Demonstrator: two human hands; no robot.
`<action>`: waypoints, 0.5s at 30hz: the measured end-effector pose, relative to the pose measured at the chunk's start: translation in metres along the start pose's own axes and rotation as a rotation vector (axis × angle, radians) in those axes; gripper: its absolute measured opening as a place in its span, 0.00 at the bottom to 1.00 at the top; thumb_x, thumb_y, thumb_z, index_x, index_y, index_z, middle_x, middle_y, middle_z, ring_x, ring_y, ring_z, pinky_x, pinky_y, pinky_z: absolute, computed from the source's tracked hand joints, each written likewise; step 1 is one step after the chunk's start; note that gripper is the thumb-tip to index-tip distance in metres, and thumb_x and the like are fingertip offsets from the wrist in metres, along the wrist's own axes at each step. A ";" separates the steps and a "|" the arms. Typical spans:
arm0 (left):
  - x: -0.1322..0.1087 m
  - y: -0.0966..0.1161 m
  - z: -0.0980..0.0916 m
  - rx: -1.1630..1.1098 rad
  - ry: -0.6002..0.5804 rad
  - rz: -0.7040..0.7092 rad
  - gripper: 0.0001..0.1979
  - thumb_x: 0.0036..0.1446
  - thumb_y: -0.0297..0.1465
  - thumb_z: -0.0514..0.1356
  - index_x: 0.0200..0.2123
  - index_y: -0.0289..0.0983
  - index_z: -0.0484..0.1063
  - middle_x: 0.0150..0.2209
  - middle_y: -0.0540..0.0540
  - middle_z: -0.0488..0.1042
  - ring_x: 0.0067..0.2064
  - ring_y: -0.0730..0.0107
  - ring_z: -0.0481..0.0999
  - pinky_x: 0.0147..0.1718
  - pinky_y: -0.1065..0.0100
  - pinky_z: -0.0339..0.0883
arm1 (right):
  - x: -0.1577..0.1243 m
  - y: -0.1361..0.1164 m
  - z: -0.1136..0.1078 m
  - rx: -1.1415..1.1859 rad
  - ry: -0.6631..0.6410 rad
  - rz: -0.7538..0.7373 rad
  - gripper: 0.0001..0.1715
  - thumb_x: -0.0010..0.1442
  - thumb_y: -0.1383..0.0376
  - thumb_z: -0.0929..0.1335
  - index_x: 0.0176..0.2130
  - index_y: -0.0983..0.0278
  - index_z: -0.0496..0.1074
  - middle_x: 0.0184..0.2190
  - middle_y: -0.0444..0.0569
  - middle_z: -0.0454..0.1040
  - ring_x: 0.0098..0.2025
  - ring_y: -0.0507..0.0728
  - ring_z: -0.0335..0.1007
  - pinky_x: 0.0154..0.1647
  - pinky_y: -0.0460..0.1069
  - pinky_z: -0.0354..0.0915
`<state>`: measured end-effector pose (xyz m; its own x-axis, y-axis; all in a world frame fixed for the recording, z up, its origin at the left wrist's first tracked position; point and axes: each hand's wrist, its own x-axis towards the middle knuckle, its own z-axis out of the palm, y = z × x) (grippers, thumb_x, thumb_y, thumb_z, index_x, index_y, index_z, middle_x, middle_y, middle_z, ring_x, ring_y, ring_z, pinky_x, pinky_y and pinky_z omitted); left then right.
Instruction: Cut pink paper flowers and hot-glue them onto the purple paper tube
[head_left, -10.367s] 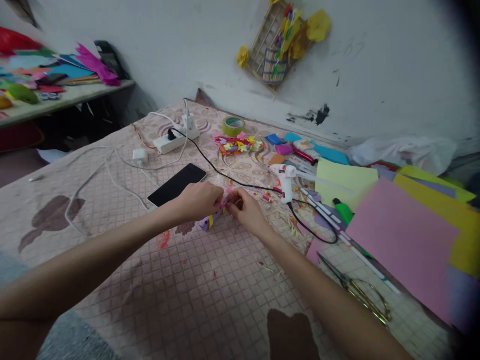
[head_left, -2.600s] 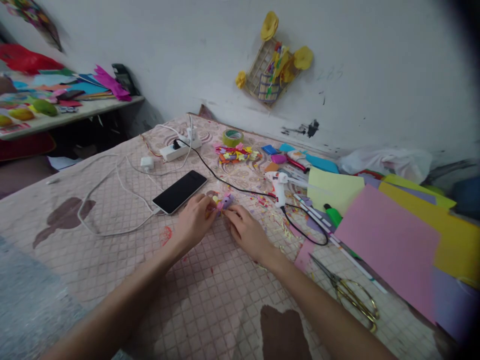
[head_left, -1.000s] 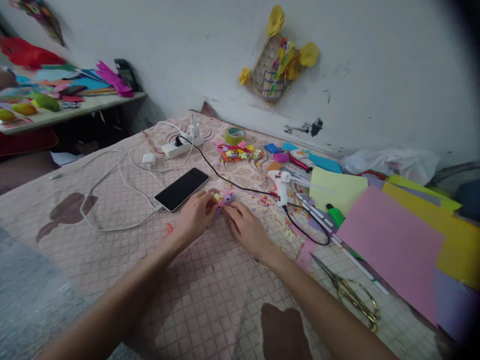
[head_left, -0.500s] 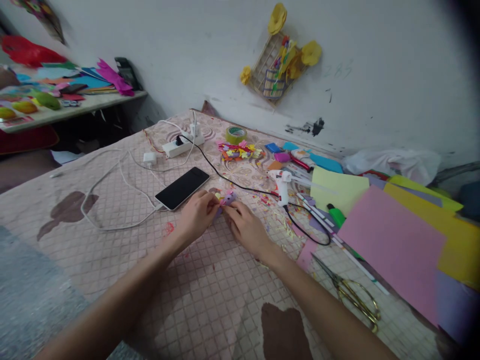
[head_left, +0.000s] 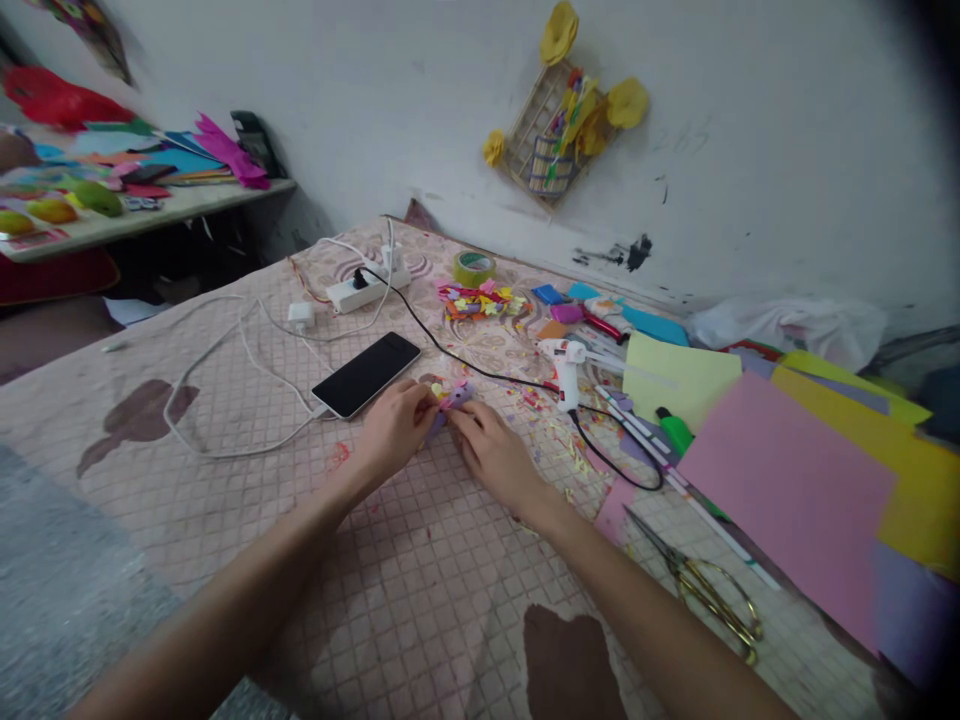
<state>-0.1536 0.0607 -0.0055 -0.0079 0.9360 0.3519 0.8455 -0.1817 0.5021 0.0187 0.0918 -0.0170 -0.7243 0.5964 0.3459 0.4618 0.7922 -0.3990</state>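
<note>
Both hands meet at the middle of the table over a small purple paper craft piece (head_left: 460, 393) with dark dots and pink and yellow bits on it. My left hand (head_left: 399, 422) pinches its left side, fingertips pressed together. From the right, my right hand (head_left: 496, 450) grips the same piece between thumb and fingers. The fingers cover much of the piece, so its full shape is hidden. Beside my left hand lies a black-screened phone (head_left: 367, 375) with a white cable plugged in. A white glue gun (head_left: 567, 372) rests to the right of my hands.
Gold-handled scissors (head_left: 705, 590) lie near my right forearm. Coloured sheets (head_left: 787, 490) and a green marker (head_left: 676, 432) spread along the right. Behind are paper cutouts (head_left: 480, 302), a tape roll (head_left: 473, 267) and a power strip (head_left: 367, 290). A black cord (head_left: 457, 360) crosses behind my hands.
Both hands keep hold of the purple piece in nearly the same place. The view has shifted very slightly; nothing else has visibly moved.
</note>
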 end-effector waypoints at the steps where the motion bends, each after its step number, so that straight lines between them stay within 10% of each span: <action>1: 0.000 0.000 0.000 0.002 -0.003 -0.003 0.04 0.53 0.25 0.54 0.27 0.35 0.68 0.28 0.48 0.66 0.31 0.70 0.66 0.30 0.70 0.60 | 0.000 0.000 0.000 -0.002 0.001 0.003 0.22 0.61 0.72 0.58 0.54 0.63 0.62 0.49 0.55 0.65 0.50 0.60 0.62 0.50 0.56 0.65; 15: 0.000 0.000 0.001 0.014 -0.012 -0.003 0.04 0.53 0.25 0.55 0.28 0.35 0.68 0.29 0.47 0.67 0.32 0.70 0.67 0.30 0.69 0.60 | 0.001 0.000 0.001 -0.006 0.001 -0.003 0.24 0.60 0.73 0.59 0.55 0.62 0.61 0.49 0.55 0.64 0.52 0.60 0.61 0.50 0.57 0.65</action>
<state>-0.1533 0.0613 -0.0059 -0.0044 0.9400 0.3411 0.8527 -0.1746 0.4924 0.0179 0.0923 -0.0174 -0.7251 0.5945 0.3476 0.4632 0.7945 -0.3927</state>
